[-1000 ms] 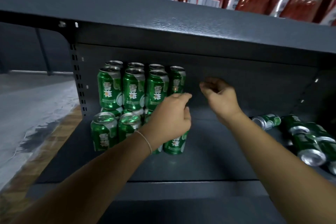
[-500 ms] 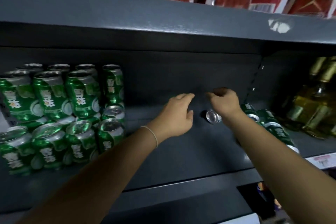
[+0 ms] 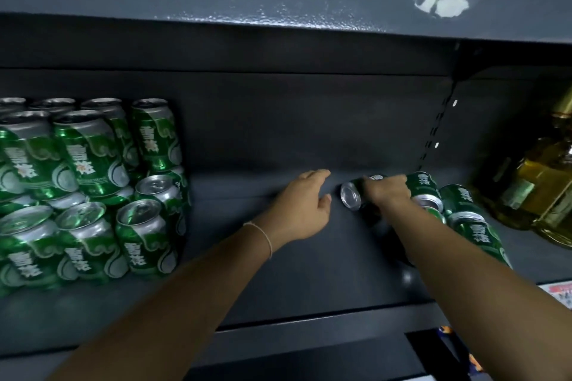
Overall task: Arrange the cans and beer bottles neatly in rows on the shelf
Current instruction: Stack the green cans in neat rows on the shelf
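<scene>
We work on the dark shelf point(image 3: 247, 275), where the stacked cans point(image 3: 89, 192) already stand upright in two tiers at the left, packed in rows against the back wall. At the right end, a loose heap of cans point(image 3: 464, 213) lies on its side, just beside some bottles of yellow liquid point(image 3: 538, 192) (their exact number cannot be read here). Our left hand point(image 3: 301, 210) hovers over the bare middle of the shelf with fingers straight and relaxed, holding nothing. Our right hand point(image 3: 388, 192) reaches into the heap, fingers curled over the body of one lying can point(image 3: 353, 196), whose silver end faces left. We judge the current step to be the pickup of this can. To do it well, we should close the grip fully around the body before lifting, draw the can clear without rolling its neighbours, turn it upright, and set it flush against the end column of the stack, label facing forward.
</scene>
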A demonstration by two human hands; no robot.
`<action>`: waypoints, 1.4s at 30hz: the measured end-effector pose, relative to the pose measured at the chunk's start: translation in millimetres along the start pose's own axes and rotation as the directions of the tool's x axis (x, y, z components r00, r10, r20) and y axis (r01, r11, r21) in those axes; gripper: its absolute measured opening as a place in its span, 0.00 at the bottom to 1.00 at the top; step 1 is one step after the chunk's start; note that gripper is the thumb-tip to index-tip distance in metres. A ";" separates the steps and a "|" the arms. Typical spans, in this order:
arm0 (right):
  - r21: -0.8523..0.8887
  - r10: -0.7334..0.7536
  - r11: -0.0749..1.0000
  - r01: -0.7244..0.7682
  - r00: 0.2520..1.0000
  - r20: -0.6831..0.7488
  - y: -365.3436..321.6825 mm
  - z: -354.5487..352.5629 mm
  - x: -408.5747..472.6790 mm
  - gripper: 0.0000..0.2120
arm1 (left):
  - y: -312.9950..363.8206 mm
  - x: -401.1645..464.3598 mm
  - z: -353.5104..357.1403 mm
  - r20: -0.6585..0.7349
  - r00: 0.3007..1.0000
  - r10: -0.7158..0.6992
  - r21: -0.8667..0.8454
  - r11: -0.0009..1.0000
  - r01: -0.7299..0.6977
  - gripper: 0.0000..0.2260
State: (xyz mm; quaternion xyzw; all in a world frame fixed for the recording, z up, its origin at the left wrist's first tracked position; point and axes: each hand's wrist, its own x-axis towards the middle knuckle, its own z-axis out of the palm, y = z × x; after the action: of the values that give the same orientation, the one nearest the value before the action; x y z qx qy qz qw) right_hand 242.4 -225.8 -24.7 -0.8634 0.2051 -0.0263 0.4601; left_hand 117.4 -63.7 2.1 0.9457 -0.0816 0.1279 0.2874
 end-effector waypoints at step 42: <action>0.744 -0.646 0.630 0.225 0.684 0.339 -94.6 43.4 -190.6 0.19 | -84.4 -66.4 -108.5 -0.370 0.905 -0.208 -0.071 0.978 0.195 0.24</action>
State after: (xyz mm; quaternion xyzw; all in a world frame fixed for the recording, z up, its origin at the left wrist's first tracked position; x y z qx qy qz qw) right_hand 109.5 -73.1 53.8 -0.6353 -0.1957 0.0511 0.7453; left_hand 52.1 72.2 25.8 0.9022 0.0709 0.2748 0.3247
